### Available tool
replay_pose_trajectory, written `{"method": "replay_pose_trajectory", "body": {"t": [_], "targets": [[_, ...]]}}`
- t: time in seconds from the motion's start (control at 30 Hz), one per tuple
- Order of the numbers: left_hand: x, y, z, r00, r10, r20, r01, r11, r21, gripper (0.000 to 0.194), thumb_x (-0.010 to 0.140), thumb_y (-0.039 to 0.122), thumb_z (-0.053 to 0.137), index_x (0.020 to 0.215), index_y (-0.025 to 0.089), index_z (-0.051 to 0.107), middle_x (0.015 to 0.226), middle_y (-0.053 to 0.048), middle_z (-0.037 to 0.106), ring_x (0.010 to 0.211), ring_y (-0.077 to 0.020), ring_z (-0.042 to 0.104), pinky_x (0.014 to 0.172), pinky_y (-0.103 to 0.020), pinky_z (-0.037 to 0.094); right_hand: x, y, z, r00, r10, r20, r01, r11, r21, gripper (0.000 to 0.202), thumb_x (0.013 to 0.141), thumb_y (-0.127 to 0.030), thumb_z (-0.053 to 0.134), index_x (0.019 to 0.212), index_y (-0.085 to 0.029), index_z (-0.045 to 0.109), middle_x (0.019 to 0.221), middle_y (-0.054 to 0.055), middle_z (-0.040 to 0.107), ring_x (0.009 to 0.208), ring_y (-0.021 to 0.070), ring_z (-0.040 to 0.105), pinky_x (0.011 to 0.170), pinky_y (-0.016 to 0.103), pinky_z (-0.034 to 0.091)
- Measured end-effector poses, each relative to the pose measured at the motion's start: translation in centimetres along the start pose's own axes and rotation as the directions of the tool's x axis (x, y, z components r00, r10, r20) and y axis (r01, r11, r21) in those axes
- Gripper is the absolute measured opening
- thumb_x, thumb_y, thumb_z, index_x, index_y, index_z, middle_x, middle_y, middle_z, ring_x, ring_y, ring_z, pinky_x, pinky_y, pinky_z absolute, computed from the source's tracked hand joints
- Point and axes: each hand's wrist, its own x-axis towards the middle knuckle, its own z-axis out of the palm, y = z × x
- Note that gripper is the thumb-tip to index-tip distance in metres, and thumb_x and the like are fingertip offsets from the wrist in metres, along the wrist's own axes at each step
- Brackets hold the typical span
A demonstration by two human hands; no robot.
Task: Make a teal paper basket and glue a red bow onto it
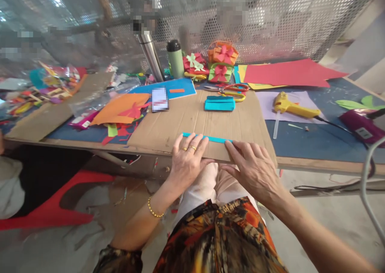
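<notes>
Our narrow, bright-blue paper strip [219, 140] — lying flat, partly covered, roughly parallel to the front edge of our cardboard sheet [177, 118], close to it.

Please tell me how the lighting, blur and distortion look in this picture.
Head view: soft light, with bright glare spots at upper left and a highlight on the steel flask; the mesh and far left look smeared, the left hand and blue strip clearer; the right forearm seems stretched towards the corner; blocky patches hide parts of the top.
</notes>
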Motion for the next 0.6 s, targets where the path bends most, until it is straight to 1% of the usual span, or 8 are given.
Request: {"method": "replay_pose_trajectory", "body": {"t": [0.17, 0.3, 0.37, 0.43, 0.53, 0.6], "targets": [[-1.4, -2.3, -0.5, 0.999, -0.049, -0.009, 0.049, 0.998, 0.03, 0.055, 0.111, 0.054, 0.046, 0.143, 0.015, 0.066, 0.138, -0.015, 0.076, 0.13, -0.0313, 0.068, 0.124, -0.055, 0.035, -0.2, -0.2, 0.1, 1.0, 0.006, 0.003, -0.006, 1.0, -0.018, 0.059, 0.113, -0.053, 0.038, 0.139, -0.008, 0.063, 0.117, 0.017, 0.072, 0.101, 0.0293, 0.058, 0.086, 0.039, 0.043], [-2.0, -2.9, -1.0, 0.995, -0.101, -0.014, 0.101, 0.994, 0.048, 0.063, 0.108, 0.063, 0.046, 0.145, 0.017, 0.065, 0.137, -0.017, 0.075, 0.133, -0.0339, 0.066, 0.125, -0.059, 0.034, -0.4, 0.0, 0.3, 1.0, -0.005, 0.007, 0.005, 1.0, -0.011, 0.059, 0.113, -0.053, 0.038, 0.141, -0.006, 0.062, 0.118, 0.018, 0.072, 0.106, 0.0312, 0.059, 0.087, 0.041, 0.044], [-1.7, -2.6, -1.0, 0.992, -0.123, -0.013, 0.123, 0.99, 0.073, 0.067, 0.107, 0.067, 0.045, 0.143, 0.015, 0.066, 0.14, -0.02, 0.072, 0.138, -0.037, 0.062, 0.125, -0.061, 0.033, -0.4, 0.0, 0.4, 1.0, 0.002, 0.028, -0.002, 1.0, 0.002, 0.057, 0.112, -0.053, 0.043, 0.143, -0.008, 0.06, 0.118, 0.018, 0.072, 0.106, 0.0314, 0.059, 0.087, 0.041, 0.044], [-1.1, -1.7, -0.8, 0.995, -0.102, -0.008, 0.102, 0.991, 0.089, 0.074, 0.106, 0.071, 0.042, 0.141, 0.011, 0.065, 0.146, -0.023, 0.068, 0.145, -0.0394, 0.057, 0.127, -0.062, 0.032, -0.4, 0.0, 0.4, 0.999, 0.014, 0.05, -0.015, 1.0, 0.009, 0.056, 0.111, -0.053, 0.048, 0.145, -0.01, 0.059, 0.118, 0.017, 0.073, 0.105, 0.0312, 0.059, 0.086, 0.041, 0.044], [-0.1, 0.0, 0.0, 0.999, 0.016, 0.037, -0.017, 0.999, 0.041, 0.081, 0.106, 0.075, 0.033, 0.146, 0.009, 0.06, 0.153, -0.022, 0.064, 0.152, -0.0377, 0.051, 0.131, -0.06, 0.029, -0.2, -0.2, 0.3, 0.998, 0.019, 0.059, -0.018, 1.0, -0.017, 0.053, 0.111, -0.052, 0.048, 0.14, -0.011, 0.061, 0.116, 0.016, 0.073, 0.1, 0.0299, 0.059, 0.084, 0.04, 0.043], [0.4, 0.9, 0.5, 0.996, 0.063, 0.065, -0.063, 0.998, -0.003, 0.081, 0.108, 0.072, 0.03, 0.15, 0.008, 0.056, 0.152, -0.02, 0.065, 0.15, -0.0342, 0.054, 0.133, -0.056, 0.03, 0.0, -0.3, 0.2, 0.998, 0.015, 0.053, -0.013, 0.999, -0.044, 0.052, 0.112, -0.053, 0.046, 0.136, -0.011, 0.063, 0.117, 0.016, 0.074, 0.098, 0.029, 0.058, 0.083, 0.039, 0.043]]}}
